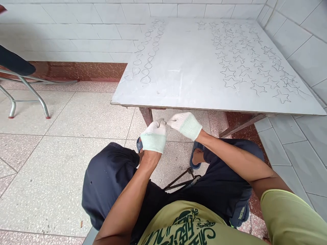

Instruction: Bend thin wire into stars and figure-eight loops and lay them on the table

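My left hand [154, 134], in a white knitted glove with a pale green cuff, is closed in a pinch. Just to its right my right hand [185, 125], gloved the same way, is pinched too, its fingertips almost touching the left ones. Between them shows a piece of thin bent wire [168, 131], partly hidden by the fingers; its full shape I cannot make out. Both hands are above my knees, just in front of the near edge of a white table [178, 92]. On the table's right side lie several star-shaped wires [228, 72].
Several looped wire shapes [145, 75] lie in two rows on the table's left part. Wooden legs [146, 116] hold up the table. A metal-framed stool [33, 90] with part of another person is at the far left. White tiled walls [76, 34] stand behind and at right.
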### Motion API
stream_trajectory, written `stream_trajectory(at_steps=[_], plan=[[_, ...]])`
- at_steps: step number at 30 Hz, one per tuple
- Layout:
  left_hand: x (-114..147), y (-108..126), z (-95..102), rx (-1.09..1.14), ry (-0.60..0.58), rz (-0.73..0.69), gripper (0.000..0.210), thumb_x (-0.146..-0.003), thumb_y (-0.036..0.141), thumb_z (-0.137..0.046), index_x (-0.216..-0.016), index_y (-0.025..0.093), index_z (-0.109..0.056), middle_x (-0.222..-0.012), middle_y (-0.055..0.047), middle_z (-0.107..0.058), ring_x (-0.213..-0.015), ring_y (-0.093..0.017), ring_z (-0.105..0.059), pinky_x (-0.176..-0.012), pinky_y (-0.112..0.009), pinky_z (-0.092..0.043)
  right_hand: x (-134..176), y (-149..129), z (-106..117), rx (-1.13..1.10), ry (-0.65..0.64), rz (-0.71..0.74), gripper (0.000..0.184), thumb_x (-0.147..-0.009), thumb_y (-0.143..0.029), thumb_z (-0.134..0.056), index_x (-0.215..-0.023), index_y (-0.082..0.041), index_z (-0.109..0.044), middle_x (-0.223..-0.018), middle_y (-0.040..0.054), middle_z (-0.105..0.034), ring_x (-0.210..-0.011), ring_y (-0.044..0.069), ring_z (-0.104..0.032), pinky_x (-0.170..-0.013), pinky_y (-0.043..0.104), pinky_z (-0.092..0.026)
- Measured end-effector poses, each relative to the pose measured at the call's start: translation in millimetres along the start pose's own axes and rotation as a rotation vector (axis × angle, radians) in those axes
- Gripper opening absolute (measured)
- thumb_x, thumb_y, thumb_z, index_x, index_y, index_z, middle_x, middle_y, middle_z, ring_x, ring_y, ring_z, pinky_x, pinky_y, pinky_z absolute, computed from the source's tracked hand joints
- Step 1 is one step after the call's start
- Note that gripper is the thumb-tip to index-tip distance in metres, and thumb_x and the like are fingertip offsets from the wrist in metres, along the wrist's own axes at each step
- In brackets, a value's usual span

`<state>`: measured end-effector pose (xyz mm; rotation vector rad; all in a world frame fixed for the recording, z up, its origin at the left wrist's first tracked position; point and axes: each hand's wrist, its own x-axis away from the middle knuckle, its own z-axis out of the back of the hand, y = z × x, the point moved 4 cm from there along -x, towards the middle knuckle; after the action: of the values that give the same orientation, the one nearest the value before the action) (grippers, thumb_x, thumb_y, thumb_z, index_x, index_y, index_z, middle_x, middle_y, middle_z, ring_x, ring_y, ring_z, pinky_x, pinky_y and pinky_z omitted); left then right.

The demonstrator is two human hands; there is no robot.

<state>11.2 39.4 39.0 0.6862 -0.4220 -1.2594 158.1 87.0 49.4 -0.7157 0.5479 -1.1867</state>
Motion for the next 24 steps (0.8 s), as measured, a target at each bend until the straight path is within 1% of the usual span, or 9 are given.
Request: stream_trajectory(at_steps=[2, 5, 8, 10, 12, 15, 18, 21, 24], plan=[[-4.2, -2.8, 9.3, 0.101, -0.007, 0.015, 0.041, -0.106, 0.044, -0.047, -0.112, 0.022, -0.081, -0.097, -0.003, -0.082, -0.098, -0.023, -0.074, -0.092, -0.032, -0.053, -2.4, 1.8, 4.8, -0.003, -0.007, -0.011, 0.023, -0.092, -0.026, -0.070, -0.074, -0.017, -0.080, -0.078, 0.0015, -0.080, -0.078, 0.016, -0.072, -0.074, 0.025, -0.048], [-9.3, -6.6, 23.3, 0.238, -0.015, 0.046, 0.042, -0.104, 0.045, -0.053, -0.124, 0.021, -0.080, -0.121, -0.006, -0.083, -0.119, -0.024, -0.073, -0.109, -0.033, -0.050, -6.6, 5.8, 10.7, -0.014, -0.021, -0.023, 0.023, -0.092, -0.025, -0.072, -0.071, -0.018, -0.078, -0.077, 0.0005, -0.079, -0.078, 0.016, -0.073, -0.074, 0.025, -0.048], [-9.2, -8.4, 24.5, 0.229, -0.045, 0.099, 0.041, -0.097, 0.042, -0.063, -0.128, 0.020, -0.078, -0.133, -0.007, -0.079, -0.129, -0.025, -0.070, -0.115, -0.032, -0.047, -7.6, 7.0, 12.1, -0.024, -0.005, -0.028, 0.026, -0.093, -0.025, -0.072, -0.068, -0.018, -0.076, -0.077, 0.0001, -0.078, -0.079, 0.016, -0.073, -0.075, 0.025, -0.047], [-6.6, -9.9, 16.2, 0.215, -0.098, 0.132, 0.042, -0.094, 0.043, -0.066, -0.128, 0.021, -0.079, -0.131, -0.007, -0.080, -0.127, -0.025, -0.071, -0.114, -0.031, -0.048, -5.8, 5.0, 9.6, -0.043, 0.005, -0.024, 0.025, -0.093, -0.024, -0.071, -0.069, -0.018, -0.076, -0.077, 0.0000, -0.078, -0.079, 0.016, -0.072, -0.074, 0.025, -0.047], [-4.3, -13.5, 6.3, 0.214, -0.115, 0.155, 0.040, -0.094, 0.043, -0.065, -0.124, 0.022, -0.080, -0.123, -0.006, -0.083, -0.119, -0.024, -0.074, -0.108, -0.030, -0.050, -3.2, 2.2, 5.4, -0.069, 0.000, -0.021, 0.022, -0.093, -0.022, -0.071, -0.071, -0.017, -0.076, -0.078, 0.0002, -0.079, -0.079, 0.015, -0.072, -0.075, 0.024, -0.047], [-3.8, -22.2, -3.7, 0.185, -0.083, 0.152, 0.034, -0.097, 0.043, -0.058, -0.109, 0.023, -0.083, -0.100, -0.002, -0.084, -0.096, -0.021, -0.076, -0.091, -0.030, -0.054, -0.5, 1.1, -0.7, -0.092, -0.039, -0.028, 0.020, -0.092, -0.023, -0.071, -0.075, -0.017, -0.078, -0.082, 0.0011, -0.080, -0.082, 0.016, -0.073, -0.077, 0.024, -0.048], [-5.4, -28.2, -7.0, 0.121, -0.078, 0.096, 0.035, -0.099, 0.042, -0.054, -0.093, 0.023, -0.083, -0.081, 0.000, -0.079, -0.081, -0.020, -0.072, -0.078, -0.030, -0.051, -2.4, 6.2, -4.6, -0.100, -0.093, -0.036, 0.026, -0.095, -0.032, -0.069, -0.076, -0.017, -0.079, -0.082, 0.0018, -0.080, -0.083, 0.017, -0.073, -0.079, 0.026, -0.050], [-6.9, -27.2, -5.7, 0.029, -0.073, -0.004, 0.033, -0.100, 0.037, -0.053, -0.088, 0.025, -0.082, -0.083, -0.001, -0.079, -0.084, -0.020, -0.072, -0.080, -0.030, -0.051, -7.8, 15.0, -8.5, -0.191, -0.165, -0.085, 0.032, -0.100, -0.036, -0.063, -0.079, -0.017, -0.079, -0.078, 0.0027, -0.080, -0.079, 0.017, -0.074, -0.076, 0.026, -0.052], [-7.6, -19.6, -3.7, -0.136, -0.052, -0.164, 0.032, -0.102, 0.034, -0.054, -0.095, 0.027, -0.084, -0.092, -0.005, -0.082, -0.094, -0.024, -0.073, -0.086, -0.033, -0.050, -10.8, 18.8, -12.3, -0.404, -0.273, -0.188, 0.031, -0.102, -0.033, -0.064, -0.081, -0.015, -0.079, -0.077, 0.0049, -0.079, -0.075, 0.016, -0.074, -0.073, 0.025, -0.055]])
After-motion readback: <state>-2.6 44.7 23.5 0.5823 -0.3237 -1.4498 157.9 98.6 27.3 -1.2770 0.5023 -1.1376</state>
